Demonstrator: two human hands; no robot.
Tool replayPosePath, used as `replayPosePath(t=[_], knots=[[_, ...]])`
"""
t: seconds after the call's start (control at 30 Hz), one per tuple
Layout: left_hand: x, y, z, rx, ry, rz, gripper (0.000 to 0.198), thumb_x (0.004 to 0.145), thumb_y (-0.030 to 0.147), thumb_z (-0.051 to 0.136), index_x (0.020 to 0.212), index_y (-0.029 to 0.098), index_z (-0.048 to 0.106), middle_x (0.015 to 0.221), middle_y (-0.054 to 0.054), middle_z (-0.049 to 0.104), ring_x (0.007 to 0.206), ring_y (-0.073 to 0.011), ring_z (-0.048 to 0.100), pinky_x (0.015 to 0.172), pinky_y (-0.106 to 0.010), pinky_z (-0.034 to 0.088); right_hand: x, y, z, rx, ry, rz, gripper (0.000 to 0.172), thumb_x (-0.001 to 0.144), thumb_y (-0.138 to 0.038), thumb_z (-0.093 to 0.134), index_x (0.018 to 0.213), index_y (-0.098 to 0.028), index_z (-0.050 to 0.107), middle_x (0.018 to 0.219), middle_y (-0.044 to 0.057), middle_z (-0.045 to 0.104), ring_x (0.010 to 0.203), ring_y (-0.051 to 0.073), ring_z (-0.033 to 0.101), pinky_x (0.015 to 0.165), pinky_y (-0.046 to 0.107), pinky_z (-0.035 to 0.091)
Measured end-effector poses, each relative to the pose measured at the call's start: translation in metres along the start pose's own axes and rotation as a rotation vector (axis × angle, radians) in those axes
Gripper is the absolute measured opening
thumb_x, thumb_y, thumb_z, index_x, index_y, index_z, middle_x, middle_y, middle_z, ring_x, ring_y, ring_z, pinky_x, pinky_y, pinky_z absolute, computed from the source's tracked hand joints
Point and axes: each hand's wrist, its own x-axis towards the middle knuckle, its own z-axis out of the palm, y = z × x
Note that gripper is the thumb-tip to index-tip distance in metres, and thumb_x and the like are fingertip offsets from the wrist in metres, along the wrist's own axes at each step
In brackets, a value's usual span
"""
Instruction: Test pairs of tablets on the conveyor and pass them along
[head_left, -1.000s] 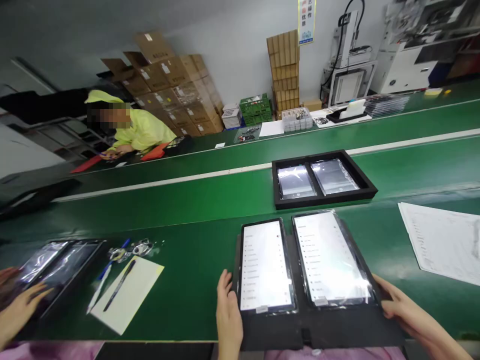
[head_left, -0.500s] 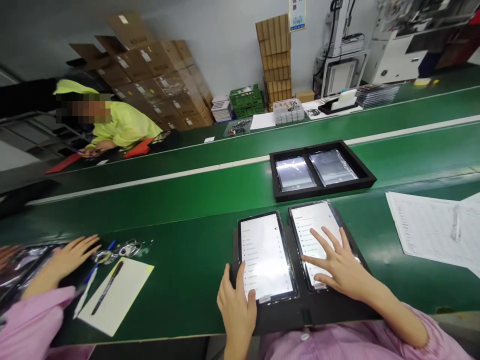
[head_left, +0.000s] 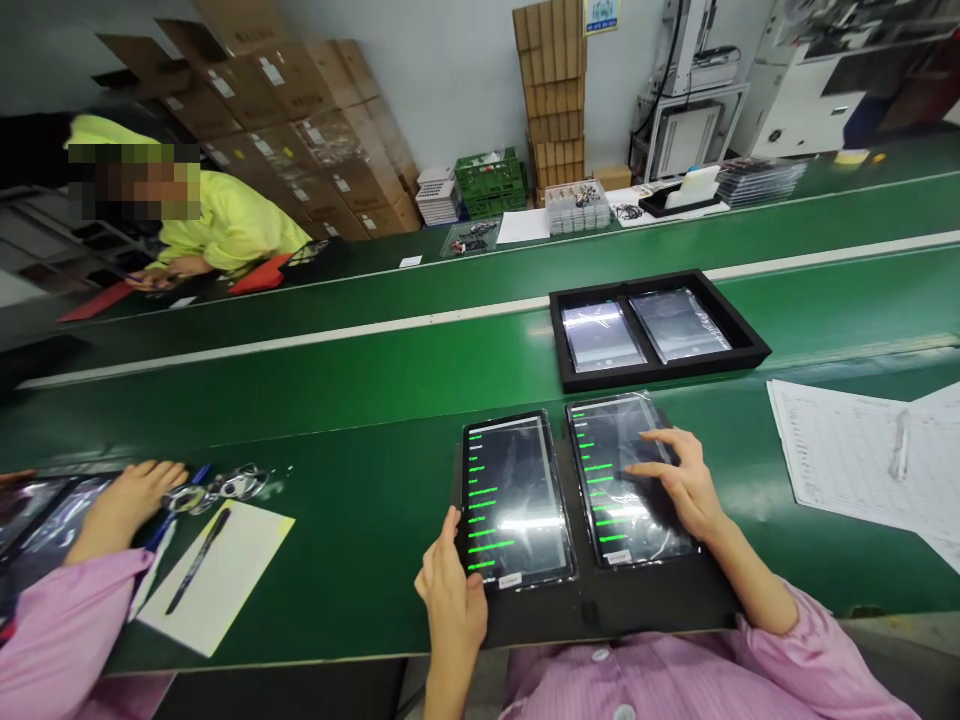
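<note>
Two tablets lie side by side in front of me on a black tray [head_left: 525, 620]. The left tablet [head_left: 517, 500] and the right tablet [head_left: 630, 470] both show dark screens with green text lines, under glossy film. My left hand [head_left: 450, 595] rests at the lower left edge of the left tablet, thumb and index finger apart, not wrapped round it. Over the right tablet is my right hand [head_left: 690, 490], index finger and thumb stretched out above the screen, other fingers curled. It holds nothing; whether a fingertip touches the glass I cannot tell.
A black foam frame [head_left: 660, 375] with two more tablets sits beyond. Printed sheets [head_left: 840, 450] with a pen lie right. Left are a notepad [head_left: 247, 570], a black marker [head_left: 196, 562] and a co-worker's hand [head_left: 131, 505]. Another person [head_left: 247, 220] sits across the green bench.
Both tablet screens went from white lists to black with green text. My right hand drew its spread fingers in to a pointing thumb and index. My left hand stays by the edge.
</note>
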Motion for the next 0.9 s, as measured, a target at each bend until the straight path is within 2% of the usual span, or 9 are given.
replayPosePath(t=[0.17,0.33,0.43,0.5,0.57,0.63,0.67,0.73,0.9], knots=[[0.005,-0.001,-0.004,-0.028,-0.008,0.017,0.088,0.096,0.078,0.007,0.151,0.017,0.038,0.136,-0.018,0.056,0.11,-0.0341,0.057,0.093,-0.047,0.041,0.001,-0.01,0.003,-0.14,-0.124,-0.088,0.051,0.104,-0.036,0.03,0.099,-0.036,0.08,0.132,0.006,0.053,0.117,0.034,0.046,0.107,0.062,0.027],[0.002,0.001,-0.004,-0.001,-0.068,-0.011,0.095,0.093,0.081,0.004,0.147,0.016,0.046,0.138,-0.018,0.054,0.119,-0.035,0.052,0.095,-0.046,0.041,-0.002,-0.007,-0.003,-0.152,-0.1,-0.127,0.047,0.103,-0.029,0.034,0.099,-0.035,0.08,0.13,0.007,0.053,0.115,0.033,0.047,0.105,0.06,0.028],[0.001,-0.001,-0.005,0.035,-0.121,-0.006,0.088,0.095,0.078,0.006,0.146,0.02,0.049,0.143,-0.017,0.051,0.123,-0.035,0.05,0.095,-0.046,0.041,-0.004,-0.005,-0.006,-0.212,-0.115,-0.124,0.046,0.103,-0.03,0.036,0.095,-0.035,0.081,0.127,0.007,0.056,0.114,0.033,0.049,0.105,0.062,0.027],[0.001,-0.001,-0.004,0.025,-0.089,0.021,0.086,0.096,0.077,0.008,0.154,0.019,0.036,0.143,-0.018,0.05,0.119,-0.0343,0.053,0.094,-0.046,0.041,-0.006,-0.003,-0.009,-0.238,-0.027,-0.092,0.047,0.104,-0.032,0.035,0.093,-0.033,0.081,0.125,0.007,0.057,0.111,0.033,0.052,0.104,0.062,0.028],[0.001,0.001,-0.003,-0.008,-0.024,0.029,0.089,0.096,0.078,0.008,0.158,0.015,0.018,0.141,-0.02,0.052,0.113,-0.0336,0.056,0.095,-0.046,0.04,-0.01,-0.001,-0.012,-0.225,0.15,-0.019,0.053,0.105,-0.036,0.03,0.092,-0.029,0.081,0.12,0.009,0.059,0.106,0.032,0.055,0.102,0.059,0.033],[0.003,0.003,-0.003,-0.03,-0.003,0.005,0.092,0.095,0.079,0.007,0.158,0.013,0.014,0.139,-0.02,0.053,0.11,-0.0333,0.058,0.095,-0.047,0.04,-0.013,0.001,-0.013,-0.193,0.275,0.088,0.059,0.105,-0.039,0.027,0.087,-0.025,0.081,0.111,0.011,0.06,0.1,0.032,0.058,0.098,0.056,0.038],[0.003,0.004,-0.003,-0.038,-0.009,-0.014,0.094,0.094,0.08,0.005,0.158,0.012,0.016,0.138,-0.021,0.053,0.11,-0.0334,0.058,0.096,-0.048,0.04,-0.015,0.003,-0.014,-0.168,0.29,0.132,0.06,0.105,-0.041,0.027,0.085,-0.024,0.081,0.108,0.011,0.061,0.098,0.032,0.058,0.096,0.054,0.041],[0.006,0.005,-0.003,-0.061,-0.034,-0.051,0.096,0.092,0.081,0.001,0.156,0.013,0.022,0.138,-0.02,0.053,0.111,-0.0333,0.057,0.098,-0.048,0.04,-0.016,0.006,-0.012,-0.125,0.244,0.174,0.059,0.105,-0.042,0.028,0.084,-0.024,0.08,0.106,0.011,0.061,0.098,0.031,0.058,0.091,0.051,0.043],[0.015,-0.001,-0.003,-0.146,-0.029,-0.111,0.084,0.097,0.075,0.003,0.146,0.019,0.042,0.131,-0.015,0.057,0.102,-0.0293,0.059,0.094,-0.046,0.043,-0.016,0.01,-0.007,-0.142,0.078,0.085,0.054,0.105,-0.041,0.028,0.093,-0.027,0.079,0.114,0.009,0.06,0.103,0.032,0.055,0.09,0.05,0.039]])
